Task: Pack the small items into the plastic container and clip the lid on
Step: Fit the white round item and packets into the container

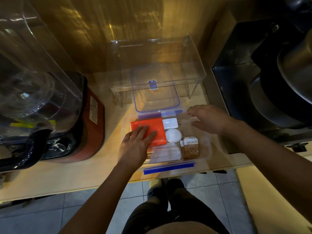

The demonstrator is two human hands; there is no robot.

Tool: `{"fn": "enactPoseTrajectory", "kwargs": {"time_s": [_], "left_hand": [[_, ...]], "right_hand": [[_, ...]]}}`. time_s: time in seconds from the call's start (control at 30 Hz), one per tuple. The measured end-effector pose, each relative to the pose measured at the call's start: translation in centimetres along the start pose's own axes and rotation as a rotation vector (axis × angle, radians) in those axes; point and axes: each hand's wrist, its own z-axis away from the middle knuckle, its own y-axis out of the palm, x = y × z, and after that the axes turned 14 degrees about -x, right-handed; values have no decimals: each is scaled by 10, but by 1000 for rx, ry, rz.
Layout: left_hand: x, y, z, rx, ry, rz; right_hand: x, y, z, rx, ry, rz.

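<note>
Lying under left hand (135, 146): orange box (148, 130)

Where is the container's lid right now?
In the head view, the lid lies flat on the counter just behind the open container, its far end tucked under a clear plastic stand.

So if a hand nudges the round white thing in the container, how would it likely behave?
The round white thing looks domed, so it may roll or slide. The orange box and white box beside it should stop it. Probably light.

Head view, steeply downward (close)
</note>
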Motion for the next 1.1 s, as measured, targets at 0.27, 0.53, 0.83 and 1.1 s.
{"fn": "enactPoseTrajectory", "kwargs": {"time_s": [0.27, 0.53, 0.83, 1.1], "left_hand": [[-1, -3, 1, 6, -5, 9], [-1, -4, 1, 7, -5, 3], [-1, -3, 1, -2, -4, 12], [1, 0, 0, 2, -6, 23]], "right_hand": [[4, 32, 12, -29, -356, 415], [16, 66, -2, 185, -257, 407], [22, 60, -15, 477, -119, 293], [22, 62, -12, 463, -43, 147]]}}
